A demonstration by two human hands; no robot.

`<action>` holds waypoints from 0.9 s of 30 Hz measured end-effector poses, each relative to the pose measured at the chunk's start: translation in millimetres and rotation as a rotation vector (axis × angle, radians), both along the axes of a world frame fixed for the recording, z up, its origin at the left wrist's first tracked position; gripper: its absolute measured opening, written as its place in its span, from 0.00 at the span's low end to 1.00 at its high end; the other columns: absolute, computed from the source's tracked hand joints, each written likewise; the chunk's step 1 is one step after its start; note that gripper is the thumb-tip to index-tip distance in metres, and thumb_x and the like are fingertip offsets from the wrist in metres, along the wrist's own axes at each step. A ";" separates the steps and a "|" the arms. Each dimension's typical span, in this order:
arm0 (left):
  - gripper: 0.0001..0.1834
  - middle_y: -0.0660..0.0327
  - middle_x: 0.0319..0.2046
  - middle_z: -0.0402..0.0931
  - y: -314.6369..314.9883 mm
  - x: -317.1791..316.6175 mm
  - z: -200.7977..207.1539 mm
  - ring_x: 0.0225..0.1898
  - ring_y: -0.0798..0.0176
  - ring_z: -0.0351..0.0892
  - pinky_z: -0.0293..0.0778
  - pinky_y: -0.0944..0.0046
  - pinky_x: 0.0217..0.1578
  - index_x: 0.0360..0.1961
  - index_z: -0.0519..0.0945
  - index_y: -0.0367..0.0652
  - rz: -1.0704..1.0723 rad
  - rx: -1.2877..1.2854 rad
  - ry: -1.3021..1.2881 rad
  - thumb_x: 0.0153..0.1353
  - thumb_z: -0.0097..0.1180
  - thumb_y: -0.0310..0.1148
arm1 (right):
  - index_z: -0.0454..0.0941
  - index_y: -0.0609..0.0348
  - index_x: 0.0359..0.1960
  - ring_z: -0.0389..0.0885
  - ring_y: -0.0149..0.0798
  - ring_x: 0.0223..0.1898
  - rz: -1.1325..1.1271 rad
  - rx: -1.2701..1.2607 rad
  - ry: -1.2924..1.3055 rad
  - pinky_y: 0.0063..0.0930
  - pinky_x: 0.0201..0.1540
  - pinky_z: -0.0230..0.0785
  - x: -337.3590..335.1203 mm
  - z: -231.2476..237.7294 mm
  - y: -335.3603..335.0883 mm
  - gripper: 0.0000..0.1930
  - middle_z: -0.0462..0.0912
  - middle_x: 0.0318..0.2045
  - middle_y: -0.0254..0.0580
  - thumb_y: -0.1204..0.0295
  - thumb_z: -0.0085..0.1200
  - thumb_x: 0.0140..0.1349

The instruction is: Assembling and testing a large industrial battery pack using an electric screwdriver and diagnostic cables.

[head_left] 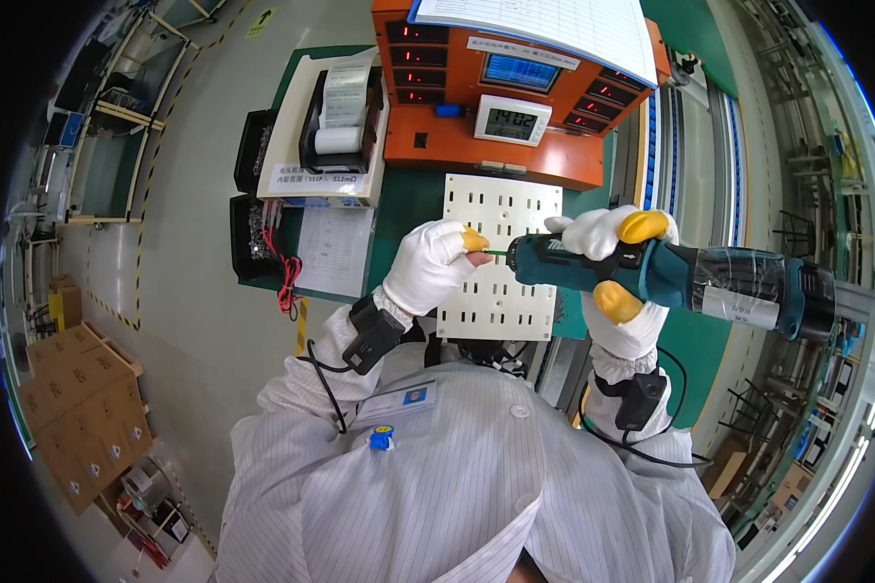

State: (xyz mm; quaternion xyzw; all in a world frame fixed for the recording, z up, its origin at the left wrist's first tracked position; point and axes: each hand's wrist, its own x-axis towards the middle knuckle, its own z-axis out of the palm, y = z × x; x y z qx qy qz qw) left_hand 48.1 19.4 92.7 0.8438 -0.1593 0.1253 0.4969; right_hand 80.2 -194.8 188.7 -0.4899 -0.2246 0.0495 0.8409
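Head view: left hand (428, 264) at centre, fingers pressed together at tip of thin green bit (495, 253); whether pinching it, cannot tell; right hand (620, 277) wrapped round teal power driver (669, 275), over right edge of white slotted plate (501, 309), bit pointing left; orange instrument box (428, 146) beyond plate, at far side.

The hands (426, 264) wear yellow-tipped white gloves (593, 231), the smock (408, 486) thin pinstripes.
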 end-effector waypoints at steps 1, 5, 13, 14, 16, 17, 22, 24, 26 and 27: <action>0.09 0.57 0.28 0.79 1.7 0.1 -1.7 0.30 0.54 0.80 0.75 0.61 0.33 0.31 0.83 0.40 0.000 -0.001 0.001 0.49 0.70 0.28 | 0.62 0.54 0.48 0.79 0.45 0.44 0.003 -0.029 0.012 0.54 0.60 0.69 0.1 -0.9 0.6 0.27 0.76 0.40 0.41 0.74 0.69 0.52; 0.09 0.57 0.29 0.79 12.7 0.9 -5.2 0.32 0.53 0.80 0.75 0.60 0.34 0.31 0.83 0.40 -0.017 -0.003 -0.003 0.48 0.69 0.26 | 0.63 0.54 0.46 0.79 0.45 0.45 0.045 -0.035 -0.027 0.53 0.60 0.70 4.9 -3.7 10.2 0.27 0.76 0.40 0.41 0.75 0.70 0.51; 0.08 0.59 0.29 0.80 40.5 1.3 -16.7 0.33 0.54 0.80 0.74 0.59 0.38 0.31 0.81 0.43 -0.179 -0.012 0.117 0.49 0.66 0.28 | 0.67 0.54 0.44 0.80 0.42 0.44 0.222 -0.065 -0.068 0.50 0.61 0.69 8.6 -7.3 38.3 0.23 0.78 0.38 0.40 0.77 0.68 0.50; 0.08 0.59 0.30 0.79 42.6 2.4 -18.7 0.33 0.53 0.79 0.73 0.58 0.38 0.31 0.81 0.42 -0.154 0.054 0.066 0.48 0.66 0.26 | 0.67 0.54 0.43 0.80 0.42 0.44 0.152 -0.070 -0.019 0.50 0.62 0.69 5.0 -7.7 45.7 0.22 0.78 0.38 0.39 0.79 0.66 0.50; 0.10 0.59 0.34 0.78 47.9 7.4 -28.4 0.39 0.53 0.77 0.71 0.56 0.41 0.35 0.82 0.43 -0.112 0.158 0.020 0.49 0.65 0.28 | 0.67 0.56 0.45 0.79 0.41 0.45 0.072 -0.136 -0.072 0.47 0.59 0.71 8.1 -13.2 58.3 0.23 0.77 0.39 0.39 0.83 0.61 0.48; 0.10 0.59 0.34 0.78 48.5 13.5 -27.7 0.39 0.53 0.77 0.71 0.56 0.41 0.35 0.82 0.43 -0.118 0.152 0.018 0.49 0.65 0.28 | 0.67 0.57 0.46 0.79 0.40 0.45 0.020 -0.156 -0.065 0.42 0.54 0.73 8.2 -14.3 64.4 0.24 0.78 0.40 0.41 0.85 0.59 0.46; 0.19 0.56 0.51 0.74 56.5 28.4 -35.3 0.56 0.50 0.69 0.67 0.51 0.53 0.48 0.83 0.50 -0.022 0.470 0.053 0.54 0.64 0.39 | 0.67 0.56 0.47 0.78 0.39 0.46 -0.202 -0.246 0.069 0.37 0.54 0.72 14.7 -39.2 90.9 0.24 0.78 0.41 0.41 0.89 0.56 0.48; 0.25 0.55 0.61 0.67 63.1 25.5 -34.8 0.63 0.47 0.62 0.62 0.47 0.60 0.57 0.78 0.52 -0.027 0.593 0.132 0.57 0.62 0.45 | 0.67 0.56 0.47 0.78 0.39 0.46 -0.197 -0.237 0.132 0.37 0.54 0.72 15.9 -47.7 100.0 0.24 0.78 0.41 0.41 0.89 0.56 0.49; 0.27 0.55 0.61 0.67 74.6 22.6 -34.3 0.63 0.47 0.63 0.62 0.47 0.60 0.58 0.77 0.52 -0.002 0.561 0.122 0.56 0.62 0.43 | 0.67 0.56 0.46 0.78 0.39 0.46 -0.206 -0.256 0.098 0.37 0.54 0.72 17.9 -49.5 101.9 0.23 0.77 0.41 0.41 0.89 0.56 0.49; 0.28 0.54 0.60 0.68 80.7 22.0 -32.8 0.62 0.47 0.64 0.62 0.46 0.60 0.59 0.76 0.51 0.018 0.531 0.109 0.55 0.63 0.42 | 0.67 0.56 0.46 0.78 0.39 0.46 -0.204 -0.255 0.098 0.37 0.54 0.72 17.8 -48.6 104.1 0.23 0.77 0.41 0.41 0.89 0.56 0.49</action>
